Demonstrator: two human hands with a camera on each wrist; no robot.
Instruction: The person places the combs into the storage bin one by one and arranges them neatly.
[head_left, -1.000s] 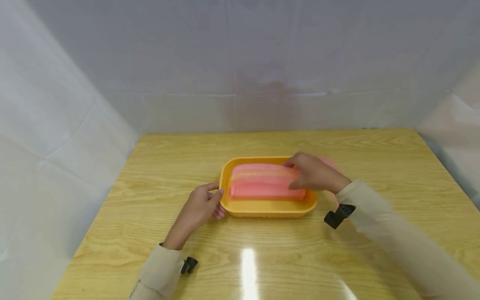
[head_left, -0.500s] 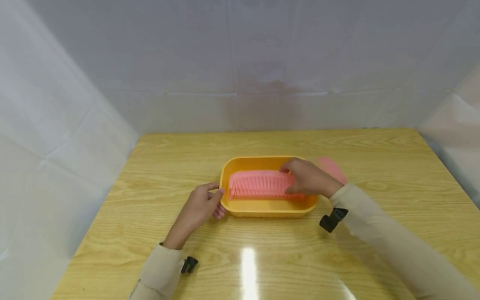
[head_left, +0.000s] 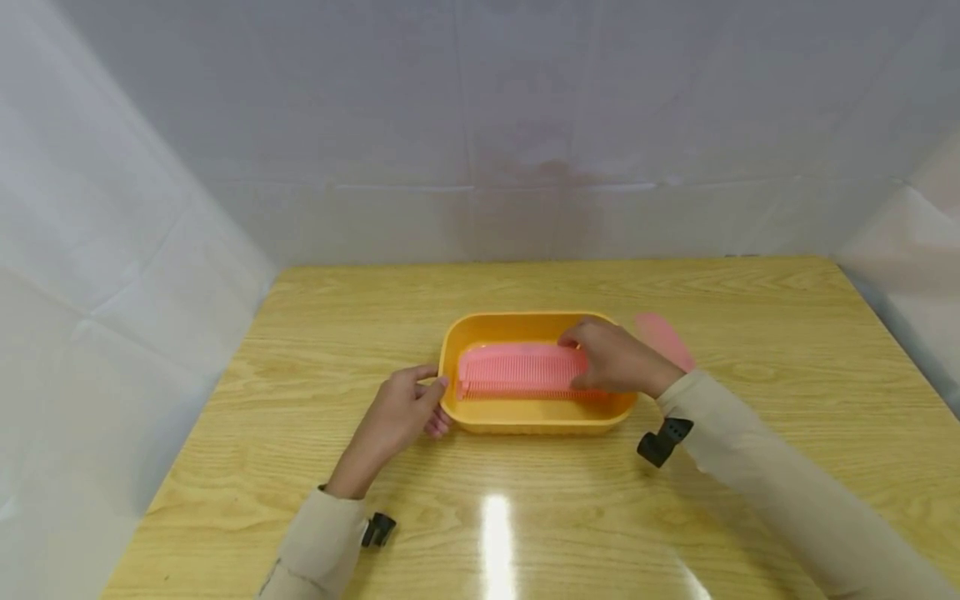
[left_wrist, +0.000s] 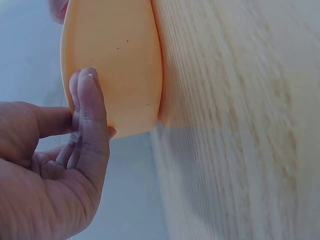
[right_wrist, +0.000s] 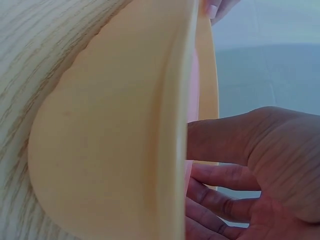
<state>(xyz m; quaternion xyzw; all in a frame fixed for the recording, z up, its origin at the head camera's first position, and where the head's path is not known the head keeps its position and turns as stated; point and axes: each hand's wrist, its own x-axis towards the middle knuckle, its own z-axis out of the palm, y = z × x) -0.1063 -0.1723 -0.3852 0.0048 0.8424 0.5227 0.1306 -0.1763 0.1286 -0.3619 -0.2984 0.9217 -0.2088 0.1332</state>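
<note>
A yellow-orange plastic basin (head_left: 543, 427) stands on the wooden table. Inside it lies a pink comb (head_left: 517, 371), its teeth toward the near side. My left hand (head_left: 401, 412) pinches the basin's left rim; in the left wrist view the fingers of that hand (left_wrist: 65, 165) lie against the outer wall. My right hand (head_left: 618, 357) reaches over the right rim and grips the comb's right end between thumb and fingers. From the right wrist camera, the basin's wall (right_wrist: 110, 130) hides the fingertips of the right hand (right_wrist: 250, 170) and most of the comb.
A flat pink thing (head_left: 663, 340) lies on the table (head_left: 330, 317) to the right of the basin, partly hidden behind the right forearm. White sheeting (head_left: 375, 133) hangs behind the table and along both sides.
A second ago the right hand held a pink comb raised over another in the basin. It has lowered it, so the two now overlap. The left hand has stayed at the rim.
</note>
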